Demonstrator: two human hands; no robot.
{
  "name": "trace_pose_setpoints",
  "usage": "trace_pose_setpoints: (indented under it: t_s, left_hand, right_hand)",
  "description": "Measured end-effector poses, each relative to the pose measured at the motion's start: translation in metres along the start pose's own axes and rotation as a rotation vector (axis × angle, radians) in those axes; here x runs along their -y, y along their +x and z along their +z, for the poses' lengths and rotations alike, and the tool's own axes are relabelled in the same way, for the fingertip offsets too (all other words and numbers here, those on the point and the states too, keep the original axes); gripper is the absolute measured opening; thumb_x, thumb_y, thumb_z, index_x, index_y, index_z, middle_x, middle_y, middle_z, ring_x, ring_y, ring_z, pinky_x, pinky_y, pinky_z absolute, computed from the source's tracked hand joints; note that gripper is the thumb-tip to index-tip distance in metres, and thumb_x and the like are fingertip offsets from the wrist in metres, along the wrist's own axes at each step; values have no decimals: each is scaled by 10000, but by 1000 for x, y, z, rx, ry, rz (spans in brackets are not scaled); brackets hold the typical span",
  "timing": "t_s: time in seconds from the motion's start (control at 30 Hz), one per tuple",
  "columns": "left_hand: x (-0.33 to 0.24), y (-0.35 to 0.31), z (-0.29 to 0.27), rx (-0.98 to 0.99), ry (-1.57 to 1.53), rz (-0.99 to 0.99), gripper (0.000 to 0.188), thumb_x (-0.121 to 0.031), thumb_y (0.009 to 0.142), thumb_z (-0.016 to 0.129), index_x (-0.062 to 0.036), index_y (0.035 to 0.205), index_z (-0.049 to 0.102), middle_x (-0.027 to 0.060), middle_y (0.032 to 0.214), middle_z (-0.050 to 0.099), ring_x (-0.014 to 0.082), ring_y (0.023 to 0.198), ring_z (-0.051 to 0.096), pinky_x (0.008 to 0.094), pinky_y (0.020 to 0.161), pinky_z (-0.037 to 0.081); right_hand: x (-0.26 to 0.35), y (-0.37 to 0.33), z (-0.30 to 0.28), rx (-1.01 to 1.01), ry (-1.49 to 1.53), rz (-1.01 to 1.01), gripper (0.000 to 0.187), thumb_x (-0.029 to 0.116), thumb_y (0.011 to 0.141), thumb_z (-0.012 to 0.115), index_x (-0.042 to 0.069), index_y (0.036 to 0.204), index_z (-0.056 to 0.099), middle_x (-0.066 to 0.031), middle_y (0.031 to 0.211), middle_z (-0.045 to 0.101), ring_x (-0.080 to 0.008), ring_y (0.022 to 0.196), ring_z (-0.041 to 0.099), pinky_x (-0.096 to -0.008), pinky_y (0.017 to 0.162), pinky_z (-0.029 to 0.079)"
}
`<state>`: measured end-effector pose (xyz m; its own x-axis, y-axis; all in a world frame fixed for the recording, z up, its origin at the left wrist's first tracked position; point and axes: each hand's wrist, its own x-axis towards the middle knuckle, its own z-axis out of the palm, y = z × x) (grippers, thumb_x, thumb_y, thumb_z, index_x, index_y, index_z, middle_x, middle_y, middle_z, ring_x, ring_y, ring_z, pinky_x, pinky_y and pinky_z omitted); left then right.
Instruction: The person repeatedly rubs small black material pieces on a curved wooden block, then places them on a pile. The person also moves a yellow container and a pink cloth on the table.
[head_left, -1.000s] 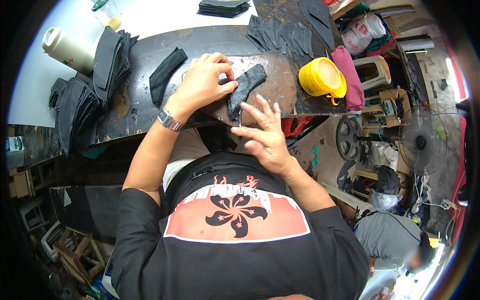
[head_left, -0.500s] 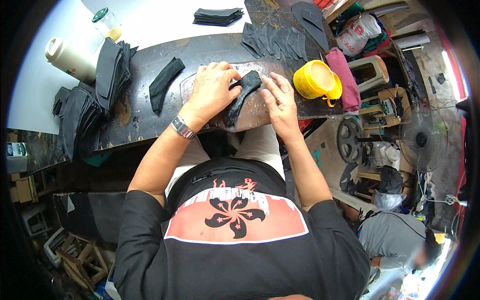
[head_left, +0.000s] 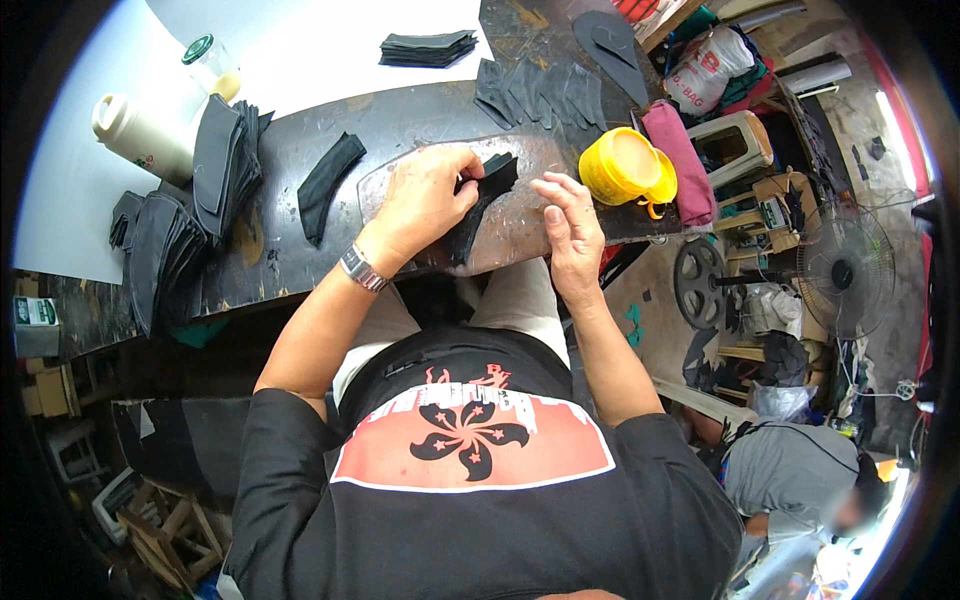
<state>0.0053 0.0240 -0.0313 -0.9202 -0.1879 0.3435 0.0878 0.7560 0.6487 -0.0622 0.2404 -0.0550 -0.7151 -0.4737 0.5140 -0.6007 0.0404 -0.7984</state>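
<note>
A black curved piece (head_left: pixel 492 192), leather-like, lies on a worn brown board (head_left: pixel 533 215) at the table's front edge. My left hand (head_left: pixel 425 195), with a metal watch at the wrist, pinches the piece's left side between thumb and fingers; part of it is hidden under that hand. To the right of the piece, my right hand (head_left: pixel 575 235) hovers with thumb and fingers apart, holding nothing. Left of the board rests another dark curved piece (head_left: pixel 328 188). A yellow tub (head_left: pixel 612 165) with pale contents stands just beyond my right hand.
Stacks of black cut pieces (head_left: pixel 165 245) stand at the table's left, beside a cream jug (head_left: pixel 140 135) and a green-lidded jar (head_left: pixel 207 62). More pieces (head_left: pixel 540 92) fan out at the back. A maroon cloth roll (head_left: pixel 680 165) borders the right edge. A person (head_left: pixel 795 480) bends at lower right.
My left hand has closed on the piece's left side, which now looks lifted or folded over. My right hand has drawn slightly away to the right and down.
</note>
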Motion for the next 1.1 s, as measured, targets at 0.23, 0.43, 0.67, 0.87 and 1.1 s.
trace_pose_setpoints:
  t_s: [0.23, 0.43, 0.67, 0.87, 1.1]
  left_hand:
    - [12, 12, -4, 36, -538, -163, 204, -40, 866, 655, -27, 1060, 717, 91, 949, 748, 138, 814, 699, 297, 778, 565]
    - [38, 32, -17, 88, -854, -317, 316, -2, 934, 582, -3, 1240, 659, 46, 1046, 701, 86, 930, 642, 245, 896, 520]
    - [38, 23, -4, 231, -1101, -419, 406, -8, 958, 522, 10, 1361, 568, 101, 1164, 692, 194, 936, 730, 285, 883, 570]
    - [35, 22, -6, 164, -1092, -355, 420, 15, 937, 535, 4, 1355, 584, 77, 1210, 669, 137, 1019, 656, 263, 938, 516]
    - [67, 59, -17, -98, -976, -373, 438, 53, 872, 535, 4, 1296, 635, 87, 1138, 674, 140, 1013, 619, 268, 935, 485]
  right_hand:
    - [-14, -1, 0, -99, 233, 91, 454, 325, 1073, 511, 22, 1411, 523, -100, 1278, 595, -170, 1059, 633, -328, 992, 472]
    - [-26, 1, 11, -110, 236, 107, 470, 262, 1063, 535, 30, 1464, 459, -105, 1279, 583, -167, 1059, 621, -319, 984, 475]
    - [-20, 10, 11, -12, 228, 59, 811, -115, 869, 525, 108, 1584, 213, -177, 1390, 484, -270, 1237, 594, -400, 1086, 446]
    - [-14, 23, 21, 182, 129, 2, 918, -154, 806, 506, 125, 1608, 156, -219, 1471, 439, -278, 1238, 620, -425, 1135, 389]
    - [-20, 17, 24, 137, 77, -28, 867, -123, 794, 549, 84, 1582, 253, -201, 1423, 485, -235, 1155, 643, -369, 1046, 463]
